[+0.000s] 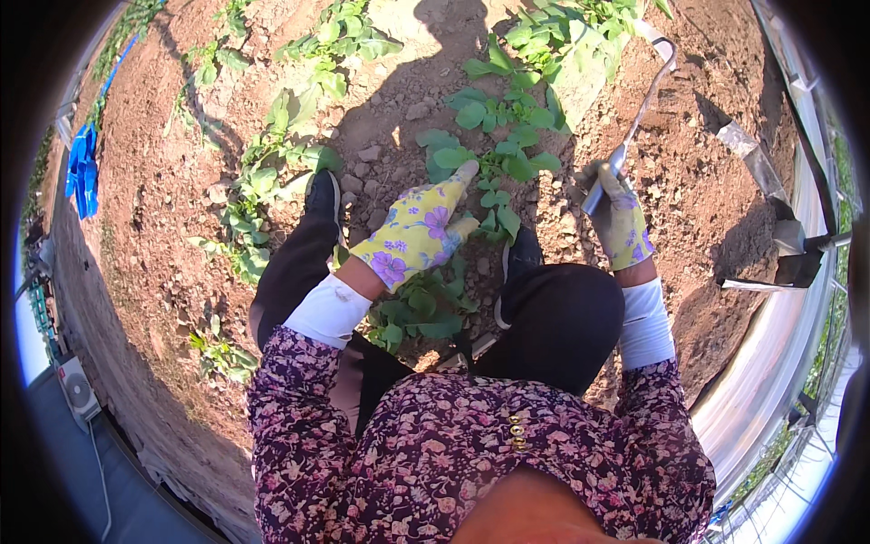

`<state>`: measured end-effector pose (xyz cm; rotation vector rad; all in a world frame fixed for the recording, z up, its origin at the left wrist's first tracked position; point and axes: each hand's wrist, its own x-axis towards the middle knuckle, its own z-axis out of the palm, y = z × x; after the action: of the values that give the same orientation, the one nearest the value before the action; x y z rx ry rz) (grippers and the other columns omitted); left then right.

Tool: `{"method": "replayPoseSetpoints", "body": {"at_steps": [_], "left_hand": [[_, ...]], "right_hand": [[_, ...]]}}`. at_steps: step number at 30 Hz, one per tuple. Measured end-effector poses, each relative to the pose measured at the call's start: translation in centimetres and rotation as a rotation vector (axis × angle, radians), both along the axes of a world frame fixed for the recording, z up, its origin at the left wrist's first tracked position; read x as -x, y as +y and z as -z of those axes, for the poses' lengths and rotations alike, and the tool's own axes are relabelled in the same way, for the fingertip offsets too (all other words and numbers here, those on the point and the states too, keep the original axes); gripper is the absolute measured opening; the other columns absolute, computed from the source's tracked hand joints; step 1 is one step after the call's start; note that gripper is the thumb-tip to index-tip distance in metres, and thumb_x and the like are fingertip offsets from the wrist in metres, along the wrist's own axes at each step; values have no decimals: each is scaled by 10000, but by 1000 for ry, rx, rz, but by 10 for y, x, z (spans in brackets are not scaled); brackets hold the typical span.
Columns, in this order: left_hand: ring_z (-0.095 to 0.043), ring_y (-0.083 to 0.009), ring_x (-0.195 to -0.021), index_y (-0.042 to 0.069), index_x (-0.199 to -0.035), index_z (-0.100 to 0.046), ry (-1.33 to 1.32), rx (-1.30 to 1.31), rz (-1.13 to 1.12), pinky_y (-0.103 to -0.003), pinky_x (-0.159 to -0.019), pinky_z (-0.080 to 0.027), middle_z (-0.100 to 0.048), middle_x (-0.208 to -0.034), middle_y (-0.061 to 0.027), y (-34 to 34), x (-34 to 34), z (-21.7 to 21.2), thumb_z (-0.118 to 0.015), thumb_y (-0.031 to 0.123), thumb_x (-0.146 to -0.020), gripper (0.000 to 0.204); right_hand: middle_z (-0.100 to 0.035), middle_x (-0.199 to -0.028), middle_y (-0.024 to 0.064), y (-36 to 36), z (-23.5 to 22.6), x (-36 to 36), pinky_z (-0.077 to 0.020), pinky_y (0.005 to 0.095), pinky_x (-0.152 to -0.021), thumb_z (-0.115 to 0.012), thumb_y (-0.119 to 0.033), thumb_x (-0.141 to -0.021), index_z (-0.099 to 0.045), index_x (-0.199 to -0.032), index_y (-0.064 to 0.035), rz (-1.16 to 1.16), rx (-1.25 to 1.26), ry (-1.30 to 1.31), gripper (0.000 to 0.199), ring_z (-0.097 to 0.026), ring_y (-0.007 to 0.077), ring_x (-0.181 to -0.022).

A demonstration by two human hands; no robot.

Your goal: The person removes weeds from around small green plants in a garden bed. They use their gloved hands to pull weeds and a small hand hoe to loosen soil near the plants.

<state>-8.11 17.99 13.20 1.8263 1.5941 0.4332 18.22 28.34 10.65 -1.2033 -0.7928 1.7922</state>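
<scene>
My left hand point(417, 228), in a yellow glove with purple flowers, reaches over the middle row of green leafy plants point(521, 136). Its forefinger is stretched out and the thumb stands apart from it, beside the leaves; I see nothing held between them. My right hand point(623, 222) wears a matching glove, dirty at the fingertips, and is closed round the grey handle of a hand hoe point(634, 122). The hoe's thin bent neck runs up and away from me, and its pale blade point(654, 38) is near the leaves at the top right.
I squat with a dark shoe point(323, 192) on either side of the middle row. Another plant row point(263, 177) runs at the left over cloddy brown soil point(154, 236). Plastic sheeting point(770, 340) and a frame edge the right side. A blue strip point(83, 172) hangs far left.
</scene>
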Motion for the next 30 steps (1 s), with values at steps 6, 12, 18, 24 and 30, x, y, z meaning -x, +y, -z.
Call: {"method": "replayPoseSetpoints", "body": {"at_steps": [6,12,18,24,30], "left_hand": [[-581,-280,-1001,77,-1431,-140,-718,-31,-95,-358,-868,-443,-568,-1110,-180,-1,-20,-41,-679,187,-777,855],[-551,-223,-1049,58,-1414,-184,-819,-52,-260,-325,-841,-461,-547,-1128,-160,-10,-3,-16,-612,55,-765,777],[-545,-155,-914,25,-1299,-379,-971,282,-411,-284,-820,-451,-553,-991,-66,-16,30,-5,-527,14,-791,530],[-529,-133,-599,32,-1212,-435,-737,387,-712,-274,-509,-463,-516,-736,-37,-31,61,38,-569,85,-825,413],[-561,-212,-644,34,-1170,-478,-301,351,-847,-318,-572,-456,-569,-762,-105,-54,93,87,-555,263,-854,398]], "right_hand": [[-561,-1091,65,-13,-66,75,-460,376,-870,-598,-148,-872,-519,-1113,-55,-531,16,-27,270,-568,192,-984],[-602,-985,55,-41,-75,124,-489,287,-738,-635,-160,-848,-580,-1040,-43,-681,-32,-162,232,-589,135,-858],[-539,-1123,150,-79,-89,119,-471,342,-821,-651,-174,-790,-549,-1092,-13,-817,-1270,-789,357,-571,281,-966],[-557,-1101,110,-158,-100,120,-464,387,-778,-682,-142,-742,-563,-1049,-80,-906,-1212,-523,335,-572,288,-926],[-573,-1052,96,-150,-119,100,-464,395,-762,-677,-182,-743,-554,-1015,-94,-936,-1173,-352,311,-578,305,-893]]}}
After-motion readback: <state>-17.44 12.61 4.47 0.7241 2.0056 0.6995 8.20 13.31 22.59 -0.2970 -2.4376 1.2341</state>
